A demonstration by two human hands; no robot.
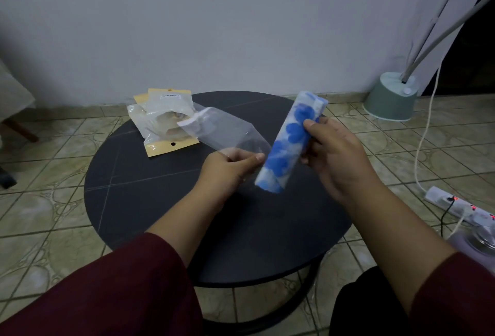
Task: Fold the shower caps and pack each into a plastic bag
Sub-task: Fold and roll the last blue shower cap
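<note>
The right hand (332,148) grips the folded shower cap (290,140) at mid-length, above the table (160,201). The left hand (227,166) pinches the plastic bag (222,129) edge just beside it. Both items appear light, soft and slippery; hold the bag at its mouth.

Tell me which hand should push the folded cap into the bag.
Right. The right hand already grips the folded blue-and-white shower cap, its lower end beside the clear plastic bag that the left hand pinches.
</note>
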